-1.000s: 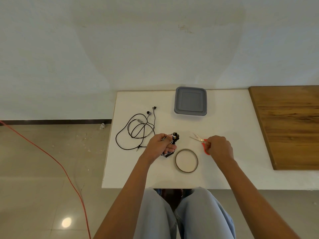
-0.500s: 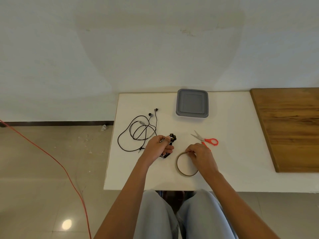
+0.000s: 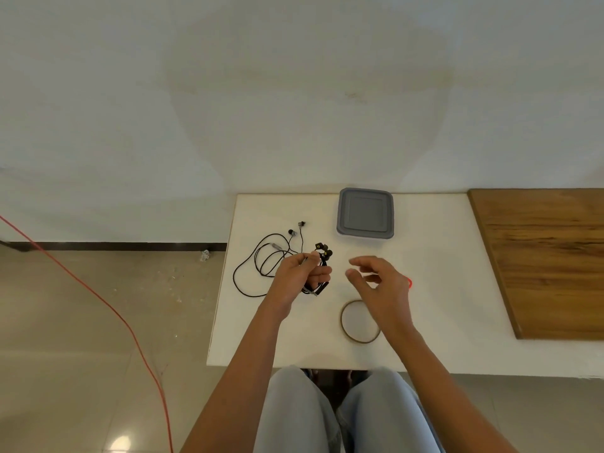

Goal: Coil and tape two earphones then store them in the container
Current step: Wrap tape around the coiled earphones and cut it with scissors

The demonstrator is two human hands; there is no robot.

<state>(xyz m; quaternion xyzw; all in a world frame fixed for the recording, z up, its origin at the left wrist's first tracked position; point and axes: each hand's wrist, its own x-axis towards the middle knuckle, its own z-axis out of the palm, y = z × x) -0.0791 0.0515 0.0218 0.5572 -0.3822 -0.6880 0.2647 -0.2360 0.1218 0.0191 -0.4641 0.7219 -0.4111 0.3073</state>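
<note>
1. One earphone is wound. The coiled earphone (image 3: pixel 327 254) sits as a tight black bundle in the left hand (image 3: pixel 299 277), with its two buds poking out above the fingers. Whether any tape is round it cannot be told at this size.
2. The second earphone (image 3: pixel 290 232) lies on the desk (image 3: pixel 441 289) just left of that hand. It is in slack open loops, not yet coiled (so about half the winding is left, and all of the storing).
3. The tape roll (image 3: pixel 361 341) lies flat near the desk's front edge, partly under the right wrist. The container (image 3: pixel 365 213) stands at the back of the desk with its grey lid on, and nothing appears to have gone in.
4. The step in hand looks like taping the first bundle. Left after that are coiling and taping the second earphone, opening the container and putting both inside.
5. The left hand is raised a little over the desk. Its fingers are curled round the bundle and the thumb is on top, gripping it.
6. The right hand (image 3: pixel 379 282) hovers just right of the bundle without touching it. Its fingers are spread and loosely bent, with thumb and forefinger parted, and nothing can be made out in it. A sliver of a red object (image 3: pixel 409 282) shows at its far edge, mostly hidden.
</note>
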